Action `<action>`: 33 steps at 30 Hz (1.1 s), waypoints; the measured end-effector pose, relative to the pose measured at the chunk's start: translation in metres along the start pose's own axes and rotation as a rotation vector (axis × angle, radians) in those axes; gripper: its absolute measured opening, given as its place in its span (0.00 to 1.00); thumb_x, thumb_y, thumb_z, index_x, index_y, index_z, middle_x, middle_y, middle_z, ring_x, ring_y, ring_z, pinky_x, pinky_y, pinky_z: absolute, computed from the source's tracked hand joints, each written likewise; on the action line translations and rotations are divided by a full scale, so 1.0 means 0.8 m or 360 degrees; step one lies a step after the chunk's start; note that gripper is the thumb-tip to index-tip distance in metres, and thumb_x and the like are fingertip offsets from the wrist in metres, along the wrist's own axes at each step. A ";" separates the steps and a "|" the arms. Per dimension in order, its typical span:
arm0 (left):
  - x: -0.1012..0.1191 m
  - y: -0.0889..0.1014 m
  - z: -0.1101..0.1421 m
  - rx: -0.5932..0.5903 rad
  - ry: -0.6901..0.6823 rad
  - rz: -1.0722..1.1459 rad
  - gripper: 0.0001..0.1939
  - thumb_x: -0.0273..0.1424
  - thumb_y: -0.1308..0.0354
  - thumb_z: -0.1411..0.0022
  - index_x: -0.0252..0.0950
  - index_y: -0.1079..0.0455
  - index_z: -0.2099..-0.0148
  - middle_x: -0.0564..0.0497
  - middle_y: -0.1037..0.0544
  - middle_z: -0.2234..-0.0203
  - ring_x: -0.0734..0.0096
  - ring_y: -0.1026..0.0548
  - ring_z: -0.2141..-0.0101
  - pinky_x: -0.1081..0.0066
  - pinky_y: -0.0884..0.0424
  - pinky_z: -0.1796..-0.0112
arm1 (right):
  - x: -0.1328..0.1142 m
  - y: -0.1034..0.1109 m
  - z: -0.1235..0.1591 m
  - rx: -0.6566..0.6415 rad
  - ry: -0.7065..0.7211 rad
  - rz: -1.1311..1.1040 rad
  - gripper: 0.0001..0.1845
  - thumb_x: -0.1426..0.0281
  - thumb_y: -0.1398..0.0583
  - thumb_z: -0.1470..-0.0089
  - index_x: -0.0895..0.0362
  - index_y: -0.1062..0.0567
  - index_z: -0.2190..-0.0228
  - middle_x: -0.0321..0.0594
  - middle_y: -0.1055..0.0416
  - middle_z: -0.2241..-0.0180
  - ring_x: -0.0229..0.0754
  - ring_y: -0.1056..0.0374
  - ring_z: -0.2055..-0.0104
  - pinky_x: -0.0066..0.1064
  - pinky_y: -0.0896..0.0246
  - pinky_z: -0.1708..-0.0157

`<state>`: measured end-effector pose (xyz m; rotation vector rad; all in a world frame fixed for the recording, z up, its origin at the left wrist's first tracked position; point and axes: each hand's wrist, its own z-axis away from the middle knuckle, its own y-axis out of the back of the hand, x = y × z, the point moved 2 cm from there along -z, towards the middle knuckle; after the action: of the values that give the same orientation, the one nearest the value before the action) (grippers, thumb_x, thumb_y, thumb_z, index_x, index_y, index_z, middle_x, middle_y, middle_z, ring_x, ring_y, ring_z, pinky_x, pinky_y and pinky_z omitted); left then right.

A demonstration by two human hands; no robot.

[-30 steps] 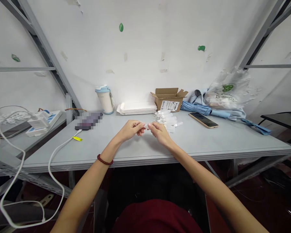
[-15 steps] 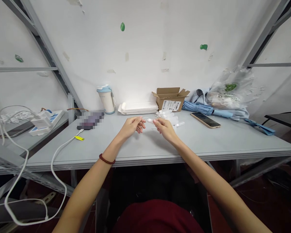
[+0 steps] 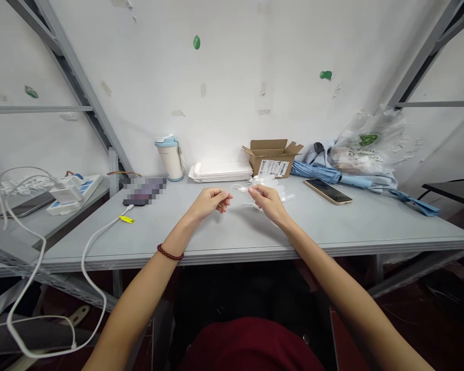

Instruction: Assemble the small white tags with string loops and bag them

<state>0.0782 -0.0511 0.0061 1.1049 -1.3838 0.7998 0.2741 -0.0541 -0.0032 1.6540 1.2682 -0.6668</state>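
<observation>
My right hand (image 3: 267,202) is closed over the table, thumb and forefinger pinching a small translucent white plastic piece (image 3: 243,189) with a thin white string loop at its left end. Its exact kind is too small to tell. A short gap away, my left hand (image 3: 213,201) has its thumb pressed against curled fingers; whatever may be between them is hidden. Just behind my right hand lies a pile of similar translucent pieces (image 3: 268,180), with thin loops toward the left, partly covered by the hand.
Behind the pile stand an open cardboard box (image 3: 274,159) and a stack of flat white packets (image 3: 221,171). A tumbler (image 3: 170,158) and a blurred dark device (image 3: 144,191) on a white cable are at left. At right lie a phone (image 3: 328,191), a blue umbrella (image 3: 320,171) and a plastic bag (image 3: 365,147).
My hands were together on the small piece; they have drawn apart. My right hand moved slightly right with the piece, and its string loop now shows free of my left hand.
</observation>
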 end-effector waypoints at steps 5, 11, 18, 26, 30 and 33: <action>0.000 -0.001 0.000 0.0030 0.0048 0.0032 0.17 0.42 0.42 0.42 0.30 0.28 0.68 0.52 0.29 0.78 0.78 0.32 0.80 0.73 0.35 0.75 | -0.002 -0.002 0.001 -0.0038 0.0000 -0.0046 0.23 0.49 0.45 0.49 0.58 0.29 0.75 0.32 0.44 0.81 0.35 0.48 0.76 0.29 0.52 0.75; 0.003 -0.002 0.003 0.0017 0.0077 0.0082 0.16 0.40 0.43 0.42 0.31 0.29 0.70 0.53 0.30 0.79 0.78 0.33 0.80 0.72 0.35 0.74 | -0.004 -0.004 0.003 -0.0060 -0.0010 -0.0057 0.24 0.49 0.45 0.50 0.58 0.27 0.73 0.33 0.44 0.80 0.35 0.47 0.76 0.29 0.52 0.75; 0.007 -0.004 0.006 -0.0089 0.0111 0.0223 0.15 0.40 0.43 0.42 0.31 0.30 0.70 0.54 0.32 0.78 0.79 0.34 0.79 0.73 0.36 0.73 | -0.009 -0.006 0.005 -0.0134 0.0013 -0.0054 0.23 0.50 0.45 0.49 0.58 0.28 0.74 0.32 0.44 0.82 0.35 0.47 0.76 0.29 0.53 0.76; 0.008 -0.007 0.007 -0.0148 0.0132 0.0260 0.16 0.41 0.42 0.42 0.31 0.31 0.70 0.53 0.32 0.78 0.78 0.34 0.78 0.73 0.37 0.74 | -0.014 -0.006 0.007 -0.0145 0.0000 -0.0058 0.22 0.51 0.45 0.48 0.58 0.28 0.74 0.31 0.44 0.83 0.35 0.48 0.77 0.29 0.54 0.76; 0.009 -0.007 0.007 -0.0144 0.0126 0.0260 0.16 0.41 0.42 0.43 0.31 0.31 0.71 0.53 0.33 0.78 0.78 0.34 0.78 0.74 0.37 0.74 | -0.014 -0.007 0.007 -0.0140 -0.0007 -0.0070 0.23 0.50 0.45 0.48 0.58 0.29 0.75 0.31 0.44 0.83 0.34 0.49 0.78 0.29 0.55 0.76; 0.008 -0.007 0.007 -0.0152 0.0127 0.0258 0.16 0.41 0.42 0.43 0.31 0.31 0.71 0.53 0.33 0.78 0.78 0.35 0.78 0.74 0.37 0.74 | -0.013 -0.007 0.006 -0.0139 -0.0007 -0.0090 0.23 0.50 0.45 0.48 0.58 0.30 0.75 0.31 0.45 0.83 0.34 0.49 0.78 0.29 0.55 0.76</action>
<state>0.0818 -0.0589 0.0112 0.8861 -1.4419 0.8753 0.2658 -0.0629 0.0014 1.5495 1.3272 -0.6396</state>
